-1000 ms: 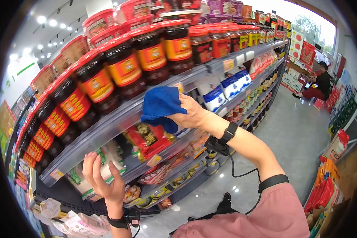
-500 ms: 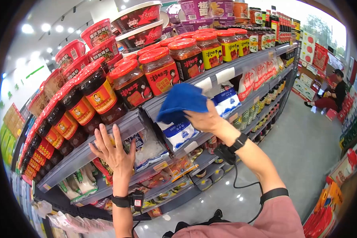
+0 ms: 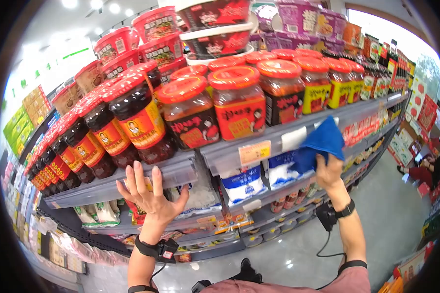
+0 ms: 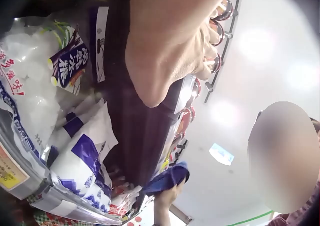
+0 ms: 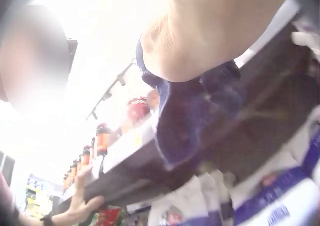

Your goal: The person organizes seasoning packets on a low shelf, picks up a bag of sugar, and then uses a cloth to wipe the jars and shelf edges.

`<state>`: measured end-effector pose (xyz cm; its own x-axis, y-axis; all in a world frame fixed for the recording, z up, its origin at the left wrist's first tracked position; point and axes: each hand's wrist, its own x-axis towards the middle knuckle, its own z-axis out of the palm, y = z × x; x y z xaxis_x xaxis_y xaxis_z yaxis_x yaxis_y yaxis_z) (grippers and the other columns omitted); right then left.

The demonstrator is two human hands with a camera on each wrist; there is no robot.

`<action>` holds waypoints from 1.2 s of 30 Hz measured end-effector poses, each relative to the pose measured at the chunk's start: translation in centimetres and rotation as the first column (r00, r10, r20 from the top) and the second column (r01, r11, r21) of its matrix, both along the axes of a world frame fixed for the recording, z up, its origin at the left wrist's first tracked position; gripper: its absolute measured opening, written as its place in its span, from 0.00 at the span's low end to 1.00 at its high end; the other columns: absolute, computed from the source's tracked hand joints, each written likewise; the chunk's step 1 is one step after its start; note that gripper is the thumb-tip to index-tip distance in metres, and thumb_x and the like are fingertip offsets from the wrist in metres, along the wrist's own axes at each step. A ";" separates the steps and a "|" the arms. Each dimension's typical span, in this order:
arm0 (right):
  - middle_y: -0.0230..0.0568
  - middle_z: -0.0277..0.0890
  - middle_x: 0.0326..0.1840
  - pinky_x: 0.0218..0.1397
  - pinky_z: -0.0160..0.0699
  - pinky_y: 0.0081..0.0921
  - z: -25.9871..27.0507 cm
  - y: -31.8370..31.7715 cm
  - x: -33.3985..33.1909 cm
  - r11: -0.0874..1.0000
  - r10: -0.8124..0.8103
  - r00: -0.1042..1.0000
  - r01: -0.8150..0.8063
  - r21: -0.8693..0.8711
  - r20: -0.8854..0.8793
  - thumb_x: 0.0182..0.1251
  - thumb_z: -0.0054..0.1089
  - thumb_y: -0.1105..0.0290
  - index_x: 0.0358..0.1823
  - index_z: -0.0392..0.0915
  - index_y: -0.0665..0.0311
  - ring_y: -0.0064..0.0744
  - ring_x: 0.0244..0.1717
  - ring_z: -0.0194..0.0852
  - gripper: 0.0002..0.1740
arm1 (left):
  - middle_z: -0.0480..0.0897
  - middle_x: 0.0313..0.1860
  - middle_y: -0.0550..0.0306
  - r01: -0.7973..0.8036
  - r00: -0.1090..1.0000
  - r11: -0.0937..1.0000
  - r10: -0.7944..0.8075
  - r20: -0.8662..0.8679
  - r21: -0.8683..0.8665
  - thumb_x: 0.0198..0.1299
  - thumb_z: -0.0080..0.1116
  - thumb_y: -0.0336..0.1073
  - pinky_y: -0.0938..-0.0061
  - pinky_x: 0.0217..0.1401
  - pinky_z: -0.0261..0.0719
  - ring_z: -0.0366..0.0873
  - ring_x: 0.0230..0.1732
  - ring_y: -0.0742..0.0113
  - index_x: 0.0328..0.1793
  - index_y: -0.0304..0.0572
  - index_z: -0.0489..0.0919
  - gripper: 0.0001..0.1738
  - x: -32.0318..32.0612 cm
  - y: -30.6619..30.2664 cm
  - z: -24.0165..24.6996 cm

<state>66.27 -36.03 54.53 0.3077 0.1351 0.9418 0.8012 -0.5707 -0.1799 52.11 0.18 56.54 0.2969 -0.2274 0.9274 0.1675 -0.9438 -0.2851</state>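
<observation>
In the head view the right hand [image 3: 329, 172] grips a blue cloth [image 3: 322, 144] against the front rail of the upper shelf, beside a blank white label. The cloth [image 5: 180, 121] hangs below that hand [image 5: 200, 36] in the right wrist view. The left hand [image 3: 154, 198] lies with straight, spread fingers on the shelf's clear front strip [image 3: 98, 184], under dark jars with orange labels [image 3: 144, 124]. In the left wrist view the left hand [image 4: 170, 41] is at the shelf edge, its fingertips partly hidden.
Red-lidded jars [image 3: 239, 105] line the upper shelf, with stacked noodle bowls [image 3: 217, 39] behind. White and blue salt bags [image 3: 243, 184] stand on the shelf below. A price tag [image 3: 255, 152] is on the rail. A person [image 3: 428, 168] sits in the aisle at right.
The right hand has moved right along the shelf rail with the cloth. The left hand went from being raised near the shelf to resting on its front strip. The head view has shifted.
</observation>
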 end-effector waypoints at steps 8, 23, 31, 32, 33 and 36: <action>0.57 0.76 0.44 0.51 0.71 0.32 20.1 7.7 -1.7 0.979 0.205 0.953 -0.200 -0.047 0.224 0.62 0.51 0.75 0.50 0.70 0.77 0.51 0.46 0.76 0.16 | 0.60 0.67 0.40 0.024 1.000 1.000 -0.024 0.003 -0.019 0.41 0.61 0.58 0.36 0.68 0.37 0.51 0.70 0.41 0.64 0.55 0.63 0.43 0.1 -0.1 0.0; 0.61 0.73 0.49 0.55 0.69 0.40 23.8 19.4 0.3 0.611 0.128 0.907 -0.391 -0.688 -0.402 0.70 0.45 0.60 0.54 0.68 0.70 0.53 0.53 0.72 0.21 | 0.59 0.67 0.41 -0.041 0.999 0.998 0.040 0.032 0.048 0.49 0.51 0.62 0.30 0.64 0.40 0.51 0.70 0.40 0.68 0.58 0.60 0.40 0.5 0.8 -1.0; 0.53 0.76 0.38 0.46 0.74 0.34 26.5 16.4 0.3 0.800 0.244 0.941 -0.333 -0.499 -0.236 0.59 0.58 0.68 0.45 0.71 0.69 0.44 0.42 0.78 0.16 | 0.60 0.67 0.41 0.004 1.000 1.000 -0.004 0.020 0.016 0.48 0.52 0.58 0.31 0.65 0.39 0.52 0.70 0.41 0.67 0.59 0.63 0.38 0.2 0.9 -0.9; 0.54 0.74 0.44 0.50 0.73 0.35 26.8 15.3 0.7 0.754 0.183 0.957 -0.283 -0.593 -0.223 0.61 0.56 0.66 0.49 0.69 0.68 0.45 0.48 0.75 0.18 | 0.61 0.67 0.41 0.011 1.000 1.000 -0.011 0.021 0.006 0.48 0.53 0.57 0.31 0.65 0.39 0.53 0.70 0.41 0.66 0.59 0.63 0.37 0.2 0.7 -0.9; 0.58 0.74 0.46 0.53 0.72 0.37 26.5 14.3 0.7 0.652 0.196 0.946 -0.322 -0.686 -0.257 0.61 0.56 0.59 0.49 0.72 0.71 0.52 0.49 0.74 0.22 | 0.61 0.67 0.41 0.006 1.000 1.000 -0.006 0.025 -0.002 0.48 0.53 0.57 0.31 0.65 0.39 0.53 0.70 0.41 0.66 0.59 0.63 0.37 0.4 0.6 -0.9; 0.56 0.70 0.53 0.62 0.64 0.37 23.3 13.4 1.6 0.651 0.218 0.864 -0.475 -0.592 -0.453 0.69 0.45 0.53 0.54 0.71 0.69 0.51 0.57 0.68 0.25 | 0.62 0.66 0.42 0.030 0.998 0.999 -0.029 0.050 -0.016 0.44 0.56 0.56 0.32 0.66 0.40 0.54 0.69 0.42 0.65 0.57 0.64 0.39 0.4 0.4 -0.8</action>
<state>67.83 -22.64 77.83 0.3577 0.8398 0.4083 0.9337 -0.3274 -0.1446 52.46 0.59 55.74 0.2434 -0.2195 0.9448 0.1535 -0.9530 -0.2610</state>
